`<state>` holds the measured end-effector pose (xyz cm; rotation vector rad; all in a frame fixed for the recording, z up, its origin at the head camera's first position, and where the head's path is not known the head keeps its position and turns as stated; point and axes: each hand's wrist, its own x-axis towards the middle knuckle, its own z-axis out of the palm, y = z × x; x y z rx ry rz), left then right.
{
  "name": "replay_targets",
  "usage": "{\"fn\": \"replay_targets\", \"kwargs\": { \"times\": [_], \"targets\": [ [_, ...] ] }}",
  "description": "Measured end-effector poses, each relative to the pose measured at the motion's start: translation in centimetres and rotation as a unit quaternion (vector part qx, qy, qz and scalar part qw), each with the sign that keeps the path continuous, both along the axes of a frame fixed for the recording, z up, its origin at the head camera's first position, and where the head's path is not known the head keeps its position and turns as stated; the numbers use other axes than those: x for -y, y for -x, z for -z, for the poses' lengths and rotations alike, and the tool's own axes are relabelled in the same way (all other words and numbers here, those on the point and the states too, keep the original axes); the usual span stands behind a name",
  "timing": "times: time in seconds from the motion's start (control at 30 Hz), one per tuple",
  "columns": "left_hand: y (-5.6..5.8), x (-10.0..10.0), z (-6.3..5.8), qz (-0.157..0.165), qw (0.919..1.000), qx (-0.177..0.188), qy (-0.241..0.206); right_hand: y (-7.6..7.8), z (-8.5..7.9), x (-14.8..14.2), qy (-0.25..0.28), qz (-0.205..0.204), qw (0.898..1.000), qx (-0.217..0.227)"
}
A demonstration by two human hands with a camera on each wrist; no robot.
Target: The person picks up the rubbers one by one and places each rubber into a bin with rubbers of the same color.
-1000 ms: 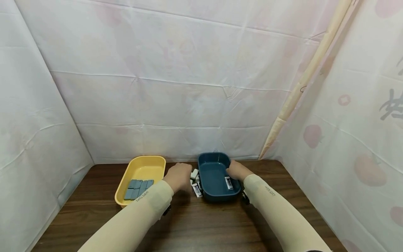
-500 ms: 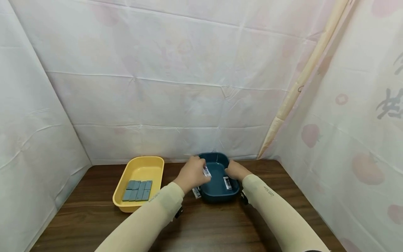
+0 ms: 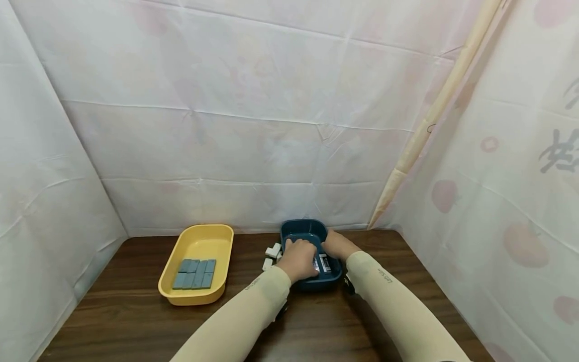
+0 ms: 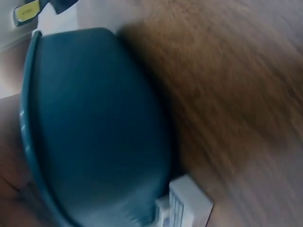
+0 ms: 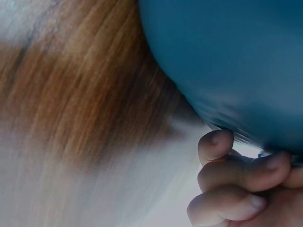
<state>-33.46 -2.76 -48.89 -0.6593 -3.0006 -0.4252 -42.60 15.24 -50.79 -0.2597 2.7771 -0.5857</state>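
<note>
The right hand (image 3: 338,245) held the dark teal tray (image 3: 316,285) while the left hand (image 3: 298,260) pinched a printed block (image 3: 316,265) low inside it.

Just right of the frame's lower middle, the right hand's curled fingers gripped the tray's right rim, probably to steady it; the left hand reached over the near-left wall, thumb and fingers either side of the block (its fingertips were partly hidden). That block lay beside a second printed block (image 3: 324,263) at the tray's near end, seemingly lined up to save room. Loose white blocks (image 3: 268,264) sat on the wooden table (image 3: 113,322) just outside the tray's left wall, within easy reach of the left hand. At lower left, grey blocks (image 3: 200,274) were packed flat in the near end of a yellow tray (image 3: 194,300), presumably for tidiness.
</note>
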Motion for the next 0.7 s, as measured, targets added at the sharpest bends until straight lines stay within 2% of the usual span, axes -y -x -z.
{"fn": "replay_targets", "kwargs": {
  "times": [0.2,0.4,0.53,0.63,0.7],
  "targets": [
    [0.6,-0.6,1.2,0.008,0.9997,-0.012,0.022,0.2,0.3,0.0,-0.009,-0.002,1.000,-0.002],
    [0.6,-0.6,0.5,0.002,0.9990,-0.001,0.045,0.0,-0.2,0.1,-0.013,0.003,1.000,-0.002],
    [0.2,-0.3,-0.7,0.023,0.9978,0.050,0.038,-0.1,-0.4,0.2,-0.017,0.005,1.000,0.002],
    [0.0,-0.3,-0.9,0.039,0.9934,0.107,0.016,-0.2,-0.4,0.1,-0.018,0.010,1.000,0.008],
    [-0.1,-0.2,-0.9,0.044,0.9913,0.123,0.015,-0.3,-0.3,0.2,-0.019,0.010,1.000,0.008]
  ]
}}
